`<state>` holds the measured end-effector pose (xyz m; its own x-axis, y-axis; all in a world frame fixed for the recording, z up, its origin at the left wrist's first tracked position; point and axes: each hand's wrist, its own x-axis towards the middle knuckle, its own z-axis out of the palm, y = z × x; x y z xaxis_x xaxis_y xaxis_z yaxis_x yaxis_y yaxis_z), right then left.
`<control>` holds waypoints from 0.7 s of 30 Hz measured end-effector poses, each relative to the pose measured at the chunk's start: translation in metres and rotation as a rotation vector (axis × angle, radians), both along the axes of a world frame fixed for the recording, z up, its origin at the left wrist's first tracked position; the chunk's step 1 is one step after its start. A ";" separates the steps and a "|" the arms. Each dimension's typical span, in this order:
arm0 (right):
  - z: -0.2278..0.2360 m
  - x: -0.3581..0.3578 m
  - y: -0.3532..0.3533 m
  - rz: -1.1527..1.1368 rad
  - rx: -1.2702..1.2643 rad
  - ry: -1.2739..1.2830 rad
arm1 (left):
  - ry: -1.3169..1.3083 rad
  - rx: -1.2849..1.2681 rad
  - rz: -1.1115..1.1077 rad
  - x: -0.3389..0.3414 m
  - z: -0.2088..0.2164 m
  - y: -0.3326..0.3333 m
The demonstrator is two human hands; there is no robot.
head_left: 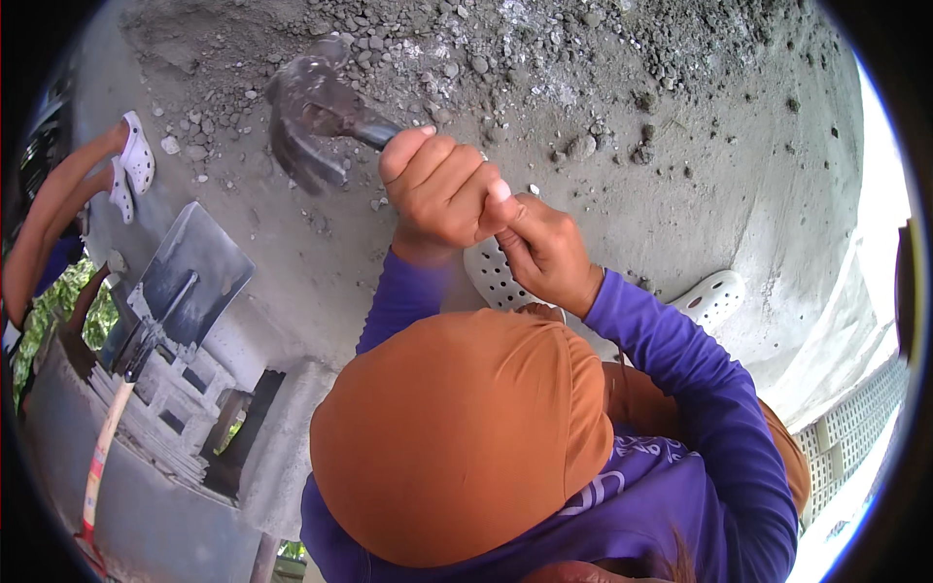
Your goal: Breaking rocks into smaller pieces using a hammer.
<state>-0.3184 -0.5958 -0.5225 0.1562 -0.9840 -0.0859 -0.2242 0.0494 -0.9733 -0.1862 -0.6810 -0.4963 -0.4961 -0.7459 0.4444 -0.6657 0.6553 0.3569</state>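
My left hand (pixel 439 189) is closed in a fist around the dark shaft of a claw hammer (pixel 321 112). The hammer's dusty head is slightly blurred, hanging over grey ground near loose gravel. Against the left fist, lower and to the right, my right hand (pixel 551 255) is also closed, round the handle's rear end; that part is hidden by the fingers. Both arms wear purple sleeves. Beneath the hands show my white clogs (pixel 714 299), one partly covered by the right hand. Orange cloth (pixel 457 437) fills the lower middle.
Grey rubble and gravel (pixel 583 146) spread across the far ground. At the left, a shovel (pixel 199 277) with a long pale and red handle leans by concrete blocks (pixel 185 389). Another person's legs (pixel 58 194), in white clogs, stand at the far left. Grey latticework (pixel 855 418) lies at the right.
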 end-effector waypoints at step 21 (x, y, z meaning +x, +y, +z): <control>0.018 0.015 -0.040 0.276 -0.012 0.116 | -0.007 -0.262 0.222 0.028 0.010 -0.015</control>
